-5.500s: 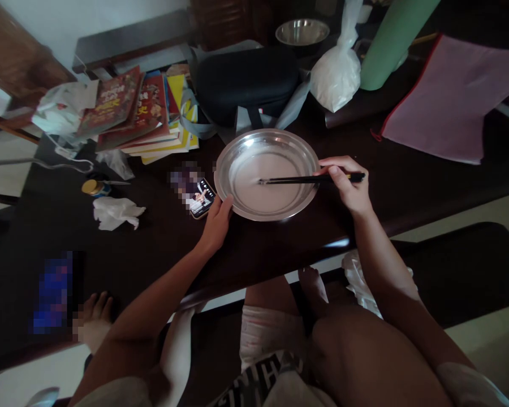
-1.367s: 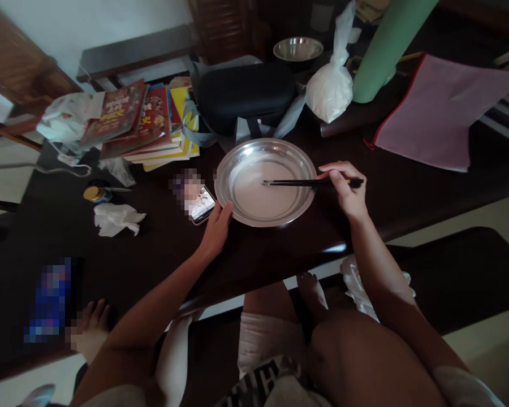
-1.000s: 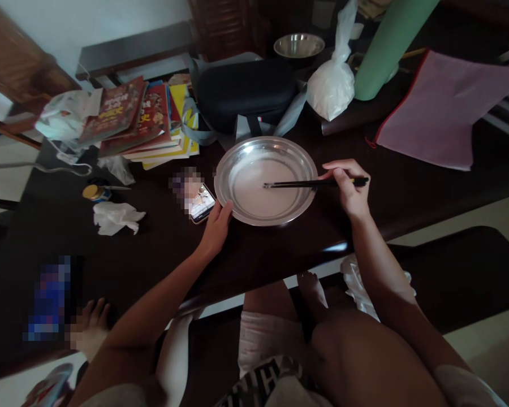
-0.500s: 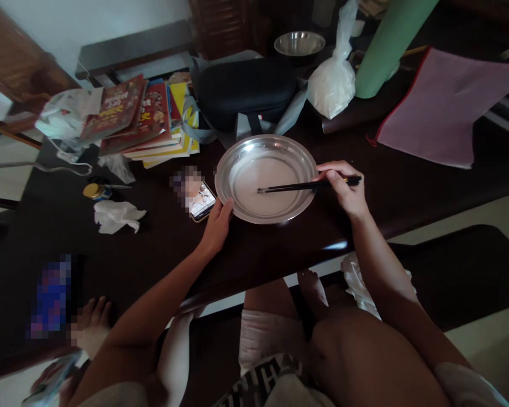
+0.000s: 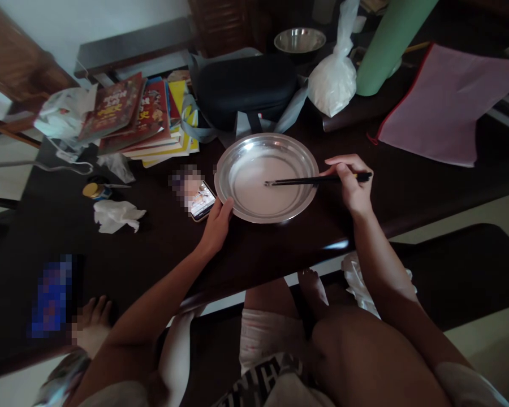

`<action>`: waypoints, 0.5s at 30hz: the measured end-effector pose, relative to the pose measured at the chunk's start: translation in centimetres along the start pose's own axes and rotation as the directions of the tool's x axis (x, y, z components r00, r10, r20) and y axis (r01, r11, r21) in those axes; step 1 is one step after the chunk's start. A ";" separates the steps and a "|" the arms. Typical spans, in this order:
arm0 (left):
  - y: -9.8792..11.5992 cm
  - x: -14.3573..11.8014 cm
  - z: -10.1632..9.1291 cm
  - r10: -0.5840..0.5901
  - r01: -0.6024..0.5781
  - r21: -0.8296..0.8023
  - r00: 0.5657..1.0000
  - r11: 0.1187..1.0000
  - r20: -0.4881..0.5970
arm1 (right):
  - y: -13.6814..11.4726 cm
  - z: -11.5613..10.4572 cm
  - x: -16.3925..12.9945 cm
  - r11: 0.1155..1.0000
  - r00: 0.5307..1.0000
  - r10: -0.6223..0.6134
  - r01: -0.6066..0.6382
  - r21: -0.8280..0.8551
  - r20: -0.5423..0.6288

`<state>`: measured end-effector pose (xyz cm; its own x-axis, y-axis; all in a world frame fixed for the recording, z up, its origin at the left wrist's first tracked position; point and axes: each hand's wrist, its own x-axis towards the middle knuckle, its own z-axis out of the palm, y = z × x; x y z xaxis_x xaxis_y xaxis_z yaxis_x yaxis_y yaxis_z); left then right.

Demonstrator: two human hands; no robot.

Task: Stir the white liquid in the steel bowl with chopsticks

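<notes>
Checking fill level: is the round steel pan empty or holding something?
Holding something: a pale, milky layer covers the round steel pan floor, black chopsticks tips in it.

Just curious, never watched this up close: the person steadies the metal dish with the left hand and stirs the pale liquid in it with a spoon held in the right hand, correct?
Not quite. The right hand holds dark chopsticks, not a spoon, as the head view shows. The rest stands: the left hand steadies the metal dish, and the tips reach into its pale liquid.
</notes>
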<state>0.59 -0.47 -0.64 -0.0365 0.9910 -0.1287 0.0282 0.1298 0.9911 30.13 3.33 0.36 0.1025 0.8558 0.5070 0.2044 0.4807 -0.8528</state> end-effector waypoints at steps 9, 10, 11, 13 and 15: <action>-0.1 0.1 0.0 0.000 0.000 -0.026 1.000 1.000 0.003 | -0.1 0.0 -0.1 0.999 0.999 0.007 -0.006 -0.037 0.035; -0.1 0.1 0.0 -0.002 0.002 -0.030 1.000 1.000 0.002 | -0.1 0.0 -0.1 1.000 1.000 0.013 -0.013 -0.015 0.015; -0.1 0.1 0.0 -0.005 0.005 -0.033 1.000 0.999 -0.001 | -0.1 0.0 -0.1 1.000 1.000 0.019 -0.020 0.007 0.015; 0.1 0.0 0.0 -0.004 0.004 -0.014 1.000 1.000 -0.013 | 0.0 0.0 -0.1 1.000 0.998 0.017 -0.019 0.023 0.059; 0.4 -0.1 0.0 0.015 -0.014 0.056 1.000 0.998 -0.018 | 0.1 0.0 -0.1 1.000 0.996 0.004 -0.002 -0.017 0.093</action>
<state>0.60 -0.49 -0.26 -0.0542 0.9921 -0.1129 0.0842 0.1172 0.9895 30.11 3.32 0.25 0.0125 0.8717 0.4899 0.2202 0.4755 -0.8517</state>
